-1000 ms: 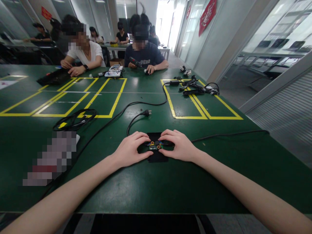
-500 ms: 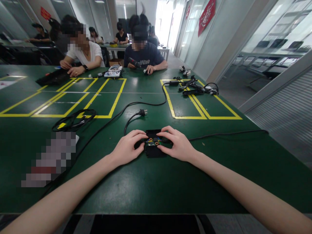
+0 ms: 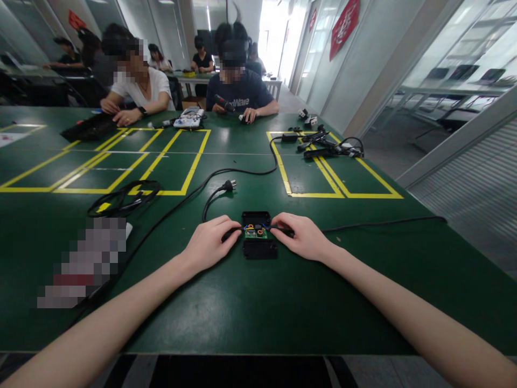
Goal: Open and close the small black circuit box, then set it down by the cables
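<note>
A small green circuit board (image 3: 256, 233) with copper coils lies between my hands. Behind it is one black plastic case half (image 3: 256, 216), and nearer to me lies the other half (image 3: 260, 249). At the board's left end, my left hand (image 3: 210, 243) pinches a black cable between thumb and fingers. On the opposite side, my right hand (image 3: 302, 238) pinches the black cable (image 3: 363, 224) close to where thin wires meet the board. The fingers partly cover both cable ends. A power plug (image 3: 229, 186) rests beyond my left hand.
A coiled black cable (image 3: 125, 197) and a blurred-out flat item (image 3: 91, 258) lie at left. Yellow tape (image 3: 315, 195) marks rectangles on the green table (image 3: 258, 307). More cables and adapters (image 3: 319, 146) sit at the back right. Two people work across the table.
My fingers have drawn outward from the board onto the cables, the right hand moving right. The board and case halves now show more fully. The plug has shifted slightly left.
</note>
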`<state>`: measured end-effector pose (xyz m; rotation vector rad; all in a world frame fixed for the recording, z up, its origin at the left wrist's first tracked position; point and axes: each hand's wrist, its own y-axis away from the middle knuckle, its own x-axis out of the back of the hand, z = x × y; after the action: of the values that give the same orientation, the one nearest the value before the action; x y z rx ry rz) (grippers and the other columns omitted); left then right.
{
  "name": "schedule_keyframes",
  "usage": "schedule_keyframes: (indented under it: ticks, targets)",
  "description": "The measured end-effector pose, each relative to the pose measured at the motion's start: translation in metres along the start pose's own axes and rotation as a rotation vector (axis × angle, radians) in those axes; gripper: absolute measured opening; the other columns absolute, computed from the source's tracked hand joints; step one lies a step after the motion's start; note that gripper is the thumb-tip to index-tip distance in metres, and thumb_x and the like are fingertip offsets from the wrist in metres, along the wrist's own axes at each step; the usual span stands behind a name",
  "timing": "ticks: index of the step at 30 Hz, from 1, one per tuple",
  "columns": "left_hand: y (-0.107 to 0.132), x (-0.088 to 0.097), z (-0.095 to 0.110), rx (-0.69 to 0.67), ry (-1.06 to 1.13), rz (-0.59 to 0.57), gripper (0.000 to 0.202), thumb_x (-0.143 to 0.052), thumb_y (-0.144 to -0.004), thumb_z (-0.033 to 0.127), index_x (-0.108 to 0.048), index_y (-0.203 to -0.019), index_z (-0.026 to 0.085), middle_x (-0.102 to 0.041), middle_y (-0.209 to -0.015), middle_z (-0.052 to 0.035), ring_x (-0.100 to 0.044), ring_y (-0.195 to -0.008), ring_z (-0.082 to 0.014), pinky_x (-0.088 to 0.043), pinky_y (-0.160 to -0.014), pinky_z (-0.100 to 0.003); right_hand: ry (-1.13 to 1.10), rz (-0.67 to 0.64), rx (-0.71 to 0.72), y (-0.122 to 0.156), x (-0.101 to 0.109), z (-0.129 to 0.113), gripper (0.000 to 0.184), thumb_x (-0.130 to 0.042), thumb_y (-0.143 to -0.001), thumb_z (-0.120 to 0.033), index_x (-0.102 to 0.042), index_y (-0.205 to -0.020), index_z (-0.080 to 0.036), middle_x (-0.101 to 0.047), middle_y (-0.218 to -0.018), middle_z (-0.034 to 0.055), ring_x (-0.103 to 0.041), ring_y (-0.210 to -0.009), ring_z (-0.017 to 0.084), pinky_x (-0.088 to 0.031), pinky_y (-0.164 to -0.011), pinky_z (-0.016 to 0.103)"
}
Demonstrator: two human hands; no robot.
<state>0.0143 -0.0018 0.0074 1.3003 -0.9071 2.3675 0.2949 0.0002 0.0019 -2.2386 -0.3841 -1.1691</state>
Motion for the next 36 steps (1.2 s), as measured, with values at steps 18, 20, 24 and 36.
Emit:
schedule_keyframes:
  ticks: [18, 20, 24, 36]
  targets:
    - [0.004, 0.002, 0.001, -0.041, 0.179, -0.078, 0.022, -0.059, -0.092, 0.023, -0.072, -0.11, 0.019, -0.076, -0.089, -0.0023, -0.069, -0.068, -0.014, -0.052, -0.06, -0.022, 0.006, 0.046, 0.274, 0.006, 0.006, 0.003, 0.017, -0.06, -0.101, -0.028, -0.073, -0.093, -0.02, -0.074, -0.077, 0.0041, -0.068, -0.065, 0.017, -0.05, -0.059, 0.028]
    - [0.004, 0.001, 0.0, -0.032, 0.145, -0.069, 0.019, -0.058, -0.093, 0.023, -0.072, -0.105, 0.019, -0.076, -0.089, -0.0023, -0.068, -0.067, -0.0139, -0.052, -0.06, -0.023, 0.007, 0.07, 0.255, 0.005, 0.004, 0.004, 0.014, -0.062, -0.1, -0.028, -0.073, -0.096, -0.02, -0.075, -0.079, 0.0046, -0.07, -0.067, 0.018, -0.052, -0.061, 0.028]
    - [0.003, 0.001, 0.0, -0.023, 0.108, -0.066, 0.018, -0.059, -0.095, 0.023, -0.072, -0.105, 0.02, -0.076, -0.091, -0.0019, -0.066, -0.063, -0.0129, -0.052, -0.061, -0.024, -0.014, 0.026, 0.213, 0.005, 0.004, 0.006, 0.014, -0.063, -0.101, -0.03, -0.074, -0.102, -0.021, -0.077, -0.087, 0.0052, -0.073, -0.075, 0.019, -0.055, -0.067, 0.029]
    - [0.003, 0.003, -0.001, -0.14, 0.071, -0.052, 0.019, -0.055, -0.103, 0.022, -0.074, -0.106, 0.021, -0.074, -0.099, -0.0066, -0.07, -0.09, -0.0206, -0.058, -0.078, -0.031, -0.01, -0.056, 0.311, 0.001, 0.013, 0.008, 0.025, -0.054, -0.107, -0.03, -0.078, -0.105, -0.021, -0.078, -0.1, 0.0089, -0.075, -0.09, 0.021, -0.061, -0.079, 0.034]
